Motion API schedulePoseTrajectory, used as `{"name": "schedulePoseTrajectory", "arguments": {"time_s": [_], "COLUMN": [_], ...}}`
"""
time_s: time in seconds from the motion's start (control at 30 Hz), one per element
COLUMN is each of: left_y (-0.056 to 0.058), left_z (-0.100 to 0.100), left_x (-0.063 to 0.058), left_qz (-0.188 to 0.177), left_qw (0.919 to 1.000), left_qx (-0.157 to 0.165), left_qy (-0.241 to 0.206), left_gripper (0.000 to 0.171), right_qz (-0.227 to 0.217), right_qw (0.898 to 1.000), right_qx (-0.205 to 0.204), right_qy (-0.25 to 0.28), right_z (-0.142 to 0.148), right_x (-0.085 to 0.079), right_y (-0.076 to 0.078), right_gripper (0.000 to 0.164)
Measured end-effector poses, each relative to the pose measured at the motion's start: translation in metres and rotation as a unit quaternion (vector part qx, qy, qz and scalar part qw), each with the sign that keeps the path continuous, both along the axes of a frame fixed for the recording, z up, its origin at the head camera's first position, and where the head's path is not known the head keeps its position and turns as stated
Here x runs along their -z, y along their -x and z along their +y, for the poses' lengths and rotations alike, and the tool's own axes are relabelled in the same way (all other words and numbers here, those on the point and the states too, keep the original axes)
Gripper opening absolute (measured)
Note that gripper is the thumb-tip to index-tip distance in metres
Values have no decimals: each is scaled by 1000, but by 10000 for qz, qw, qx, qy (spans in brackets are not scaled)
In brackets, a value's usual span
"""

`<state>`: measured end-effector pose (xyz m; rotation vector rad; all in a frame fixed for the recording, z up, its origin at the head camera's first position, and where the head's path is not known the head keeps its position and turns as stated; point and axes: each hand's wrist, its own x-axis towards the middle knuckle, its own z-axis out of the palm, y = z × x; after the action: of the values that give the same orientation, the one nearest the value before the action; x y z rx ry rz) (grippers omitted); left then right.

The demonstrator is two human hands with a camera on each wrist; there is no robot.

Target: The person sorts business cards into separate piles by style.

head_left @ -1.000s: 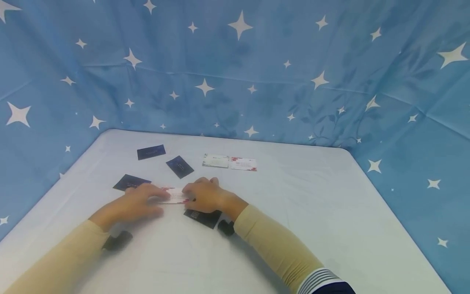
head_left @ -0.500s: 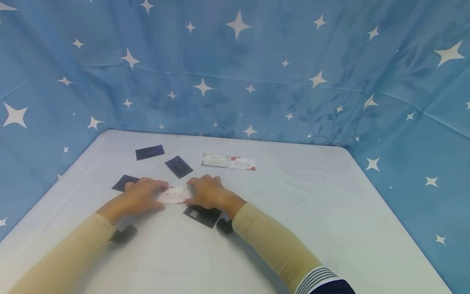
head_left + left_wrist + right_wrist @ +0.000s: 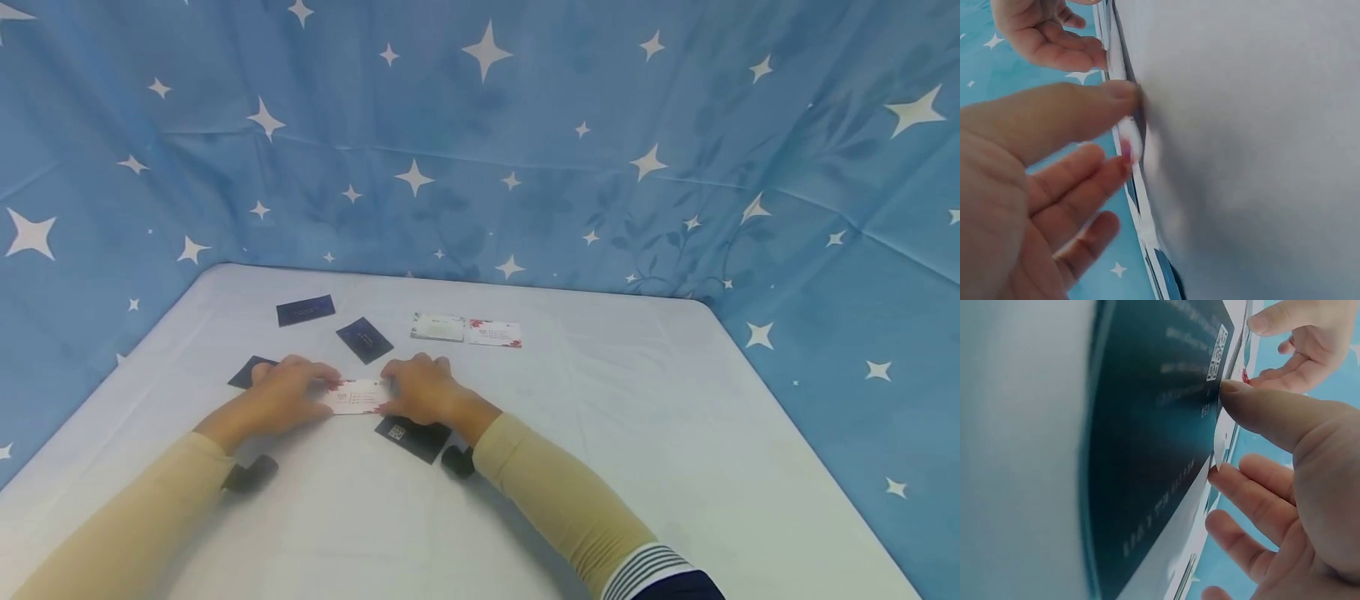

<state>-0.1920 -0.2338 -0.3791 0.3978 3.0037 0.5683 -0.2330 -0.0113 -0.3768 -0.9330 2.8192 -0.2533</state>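
A white business card (image 3: 358,397) with red corner patterns lies between my two hands. My left hand (image 3: 281,398) holds its left end, thumb at the near edge and fingers at the far edge. Likewise, my right hand (image 3: 426,392) pinches the right end between thumb and fingers. Beneath the right hand is a dark business card (image 3: 412,442) with a QR code, partly covered; it fills much of the right wrist view (image 3: 1154,437). Another dark card (image 3: 246,372) is partly hidden behind the left hand. In the left wrist view the white card shows only as a thin edge (image 3: 1130,134).
Two dark cards (image 3: 306,310) (image 3: 365,340) lie farther back on the white table (image 3: 600,400). Right of them, a white card stack (image 3: 438,327) sits beside another red-patterned white card (image 3: 495,333). A blue starry curtain (image 3: 450,217) hangs behind the table.
Both hands have drawn apart to the ends of the white card, uncovering more of its face. Over the last half second they have hardly moved.
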Motion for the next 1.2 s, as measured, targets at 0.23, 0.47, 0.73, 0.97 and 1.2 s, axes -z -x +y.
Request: {"name": "schedulePoseTrajectory", "arguments": {"time_s": [0.23,0.47,0.73,0.97,1.2], "left_y": [6,27,66,99,129], "left_z": [6,32,77,120,160], "left_x": [-4,-9,-10,-7,-3], "left_qz": [93,367,408,116,-48], "left_qw": [9997,9980,9965,9969,9967], "left_qx": [170,454,708,742,806], "left_qy": [-125,-230,-196,-222,-124], "left_gripper": [40,33,36,41,39], "right_qz": [53,-7,55,-160,-378], "right_qw": [9998,9979,9928,9863,9788], "right_qx": [119,400,861,1262,1579], "right_qy": [132,504,827,1052,1248], "right_z": [12,45,94,134,166], "right_x": [2,0,-6,-10,-7], "right_y": [5,18,37,52,70], "right_gripper": [59,55,51,51,50]}}
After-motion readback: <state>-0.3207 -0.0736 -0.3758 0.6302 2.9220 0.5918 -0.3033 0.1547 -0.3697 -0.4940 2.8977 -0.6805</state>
